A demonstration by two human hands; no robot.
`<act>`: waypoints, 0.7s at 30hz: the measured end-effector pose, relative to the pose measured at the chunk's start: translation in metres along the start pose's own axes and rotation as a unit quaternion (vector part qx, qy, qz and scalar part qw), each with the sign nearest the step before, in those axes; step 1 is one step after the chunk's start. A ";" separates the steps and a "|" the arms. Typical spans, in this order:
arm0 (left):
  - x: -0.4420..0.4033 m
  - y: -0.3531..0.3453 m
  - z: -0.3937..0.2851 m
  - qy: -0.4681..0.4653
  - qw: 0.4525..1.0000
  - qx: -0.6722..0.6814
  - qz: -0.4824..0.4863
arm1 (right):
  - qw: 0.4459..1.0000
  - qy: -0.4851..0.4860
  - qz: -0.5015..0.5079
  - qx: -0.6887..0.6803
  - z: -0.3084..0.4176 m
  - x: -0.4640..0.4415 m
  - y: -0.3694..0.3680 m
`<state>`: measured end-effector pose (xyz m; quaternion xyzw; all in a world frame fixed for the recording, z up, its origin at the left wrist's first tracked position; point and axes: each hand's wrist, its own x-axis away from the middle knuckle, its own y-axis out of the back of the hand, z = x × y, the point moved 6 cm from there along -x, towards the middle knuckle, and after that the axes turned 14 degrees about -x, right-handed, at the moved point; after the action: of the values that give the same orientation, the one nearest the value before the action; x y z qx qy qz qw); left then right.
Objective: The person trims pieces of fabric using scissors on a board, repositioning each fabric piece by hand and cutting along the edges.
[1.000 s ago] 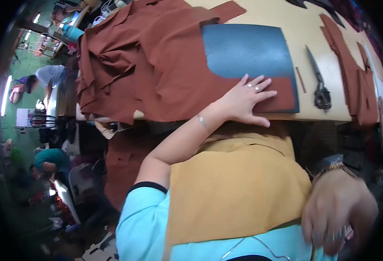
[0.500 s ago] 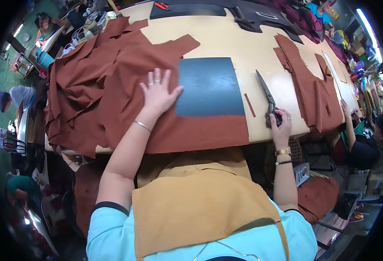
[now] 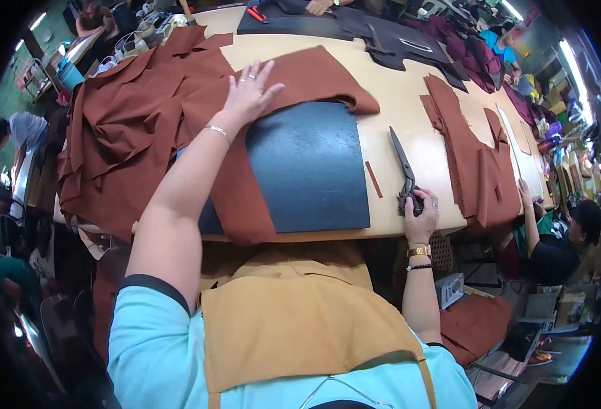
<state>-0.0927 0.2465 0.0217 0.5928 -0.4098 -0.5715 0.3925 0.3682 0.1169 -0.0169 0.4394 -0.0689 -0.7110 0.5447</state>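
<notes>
My left hand lies with spread fingers on a large rust-brown sheet of cloth or soft leather, which is heaped in folds on the left. One flap of the sheet reaches past the far edge of a dark blue-black board; another hangs toward the table's near edge. Closed round the handles of large dark scissors, my right hand rests at the table's near edge. The blades point away from me. Between board and scissors lies a narrow brown strip.
More rust-brown pieces lie to the right, beside a long white strip. Red-handled pliers or cutters and black material are at the far side. A co-worker reaches onto the table from the right.
My left hand has moved away from me, and the brown sheet has shifted and folded, baring the board's near part. My right hand still holds the scissors. Another person's hand has appeared at the far edge.
</notes>
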 end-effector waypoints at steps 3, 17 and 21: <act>0.045 0.039 0.007 -0.023 0.996 0.084 -0.011 | 1.000 -0.003 0.002 -0.012 0.000 0.001 -0.001; 0.200 0.056 -0.024 -0.104 0.989 0.030 0.097 | 0.957 -0.135 0.250 0.055 -0.024 -0.025 0.000; 0.210 0.065 -0.040 -0.151 0.979 0.092 0.100 | 0.847 -0.372 0.316 -0.211 -0.019 -0.022 0.001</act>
<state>-0.0525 0.0274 0.0092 0.4893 -0.5729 -0.5716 0.3251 0.3830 0.1420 -0.0157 -0.0295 -0.2498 -0.6076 0.7533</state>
